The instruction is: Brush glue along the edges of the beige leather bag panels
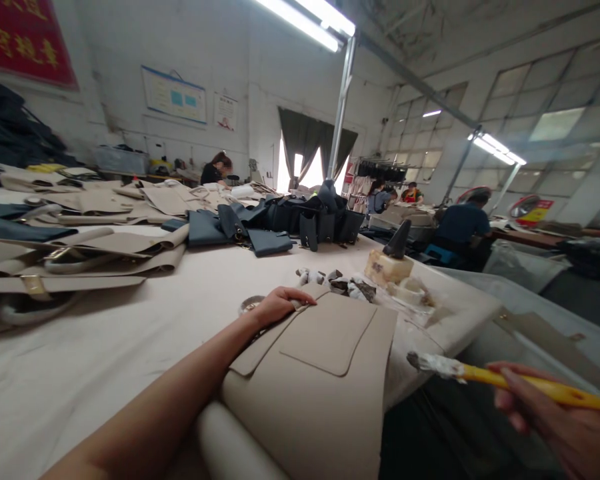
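Bare left forearm [130,400] fills the lower left of my feed. Its left hand [280,307] rests with fingers lying flat and open on a beige leather bag panel with a stitched pocket [325,400] at 6 o'clock. At 4 o'clock, I have the right hand [540,417], fingers closed narrowly around a yellow-handled brush [530,387] with crusted white bristles, just beyond the edge of the white-covered worktable [80,373].

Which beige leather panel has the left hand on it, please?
The nearest one: the left hand rests at its top edge, and it has a rounded rectangular patch. The other beige pieces lie farther along the table.
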A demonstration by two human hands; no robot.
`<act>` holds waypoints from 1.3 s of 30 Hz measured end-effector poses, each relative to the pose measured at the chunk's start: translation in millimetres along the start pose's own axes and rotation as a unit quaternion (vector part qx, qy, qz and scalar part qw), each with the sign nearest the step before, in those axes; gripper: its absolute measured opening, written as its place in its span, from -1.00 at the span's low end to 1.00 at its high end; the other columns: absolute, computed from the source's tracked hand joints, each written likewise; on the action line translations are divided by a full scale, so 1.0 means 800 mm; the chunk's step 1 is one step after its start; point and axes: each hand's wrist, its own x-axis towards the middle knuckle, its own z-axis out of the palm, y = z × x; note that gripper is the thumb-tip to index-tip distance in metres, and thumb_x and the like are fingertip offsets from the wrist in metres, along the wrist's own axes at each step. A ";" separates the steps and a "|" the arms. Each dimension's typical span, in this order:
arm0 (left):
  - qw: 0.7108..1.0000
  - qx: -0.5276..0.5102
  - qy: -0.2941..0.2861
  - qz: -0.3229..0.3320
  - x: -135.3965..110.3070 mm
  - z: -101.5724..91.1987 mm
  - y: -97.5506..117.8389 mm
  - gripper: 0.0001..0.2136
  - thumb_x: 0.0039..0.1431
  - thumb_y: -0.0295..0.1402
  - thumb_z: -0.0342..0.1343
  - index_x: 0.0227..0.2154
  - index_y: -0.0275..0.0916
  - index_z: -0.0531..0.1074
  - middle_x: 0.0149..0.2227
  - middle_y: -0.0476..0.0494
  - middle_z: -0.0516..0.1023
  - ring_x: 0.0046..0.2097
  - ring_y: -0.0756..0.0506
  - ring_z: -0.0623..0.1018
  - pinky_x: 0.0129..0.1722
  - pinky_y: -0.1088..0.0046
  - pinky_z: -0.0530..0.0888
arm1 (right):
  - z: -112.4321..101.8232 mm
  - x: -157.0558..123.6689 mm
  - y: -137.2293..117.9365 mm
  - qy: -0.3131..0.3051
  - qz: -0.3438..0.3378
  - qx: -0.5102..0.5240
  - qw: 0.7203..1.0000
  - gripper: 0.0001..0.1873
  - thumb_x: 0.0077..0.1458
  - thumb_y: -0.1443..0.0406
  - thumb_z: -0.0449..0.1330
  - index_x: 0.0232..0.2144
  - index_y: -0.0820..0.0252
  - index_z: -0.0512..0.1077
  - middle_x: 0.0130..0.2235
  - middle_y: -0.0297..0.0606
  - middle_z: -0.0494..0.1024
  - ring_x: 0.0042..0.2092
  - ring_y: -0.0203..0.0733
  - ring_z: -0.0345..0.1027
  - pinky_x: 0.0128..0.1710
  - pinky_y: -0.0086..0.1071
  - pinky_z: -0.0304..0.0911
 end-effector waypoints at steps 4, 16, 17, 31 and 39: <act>1.000 0.010 -0.002 0.004 0.001 0.002 -0.005 -0.49 -0.42 -0.56 -0.11 -0.37 -0.28 0.63 -0.23 -0.08 0.66 -0.04 -0.13 0.55 0.11 0.39 0.36 | 0.031 -0.006 -0.030 -0.049 0.025 0.034 0.998 -0.36 -0.18 -0.24 0.17 -0.35 0.19 0.48 -0.55 -0.22 0.50 -0.58 -0.15 0.35 -0.58 -0.35 0.34; 1.000 0.004 0.000 -0.005 -0.002 0.004 0.001 -0.51 -0.39 -0.60 -0.10 -0.38 -0.30 0.63 -0.25 -0.08 0.65 -0.03 -0.14 0.55 0.11 0.36 0.35 | 0.072 0.016 -0.005 -0.119 -0.055 -0.061 0.989 -0.38 0.05 -0.22 0.03 -0.58 0.14 0.50 -0.58 -0.25 0.50 -0.57 -0.17 0.38 -0.49 -0.38 0.36; 1.000 0.002 0.001 -0.006 -0.002 0.004 0.000 -0.51 -0.39 -0.60 -0.10 -0.38 -0.30 0.63 -0.25 -0.09 0.65 -0.03 -0.15 0.55 0.11 0.36 0.36 | 0.071 0.015 -0.008 -0.128 -0.054 -0.069 0.988 -0.35 0.05 -0.23 0.01 -0.63 0.14 0.48 -0.58 -0.24 0.51 -0.59 -0.18 0.38 -0.50 -0.38 0.35; 1.000 0.019 0.009 -0.013 -0.002 0.004 -0.004 -0.49 -0.39 -0.57 -0.10 -0.34 -0.32 0.64 -0.21 -0.13 0.65 -0.03 -0.16 0.54 0.11 0.36 0.34 | 0.054 -0.027 -0.047 -0.164 -0.004 0.002 0.986 -0.33 -0.11 -0.32 0.07 -0.52 0.14 0.50 -0.66 -0.25 0.45 -0.69 -0.17 0.33 -0.68 -0.40 0.33; 1.000 -0.001 0.002 -0.004 -0.001 0.003 -0.007 -0.52 -0.37 -0.58 -0.09 -0.37 -0.29 0.63 -0.24 -0.08 0.65 -0.03 -0.13 0.55 0.11 0.38 0.35 | 0.071 0.002 -0.027 -0.037 -0.159 0.011 0.987 -0.52 0.06 -0.11 0.17 -0.34 0.18 0.52 -0.50 -0.26 0.57 -0.58 -0.17 0.45 -0.59 -0.45 0.41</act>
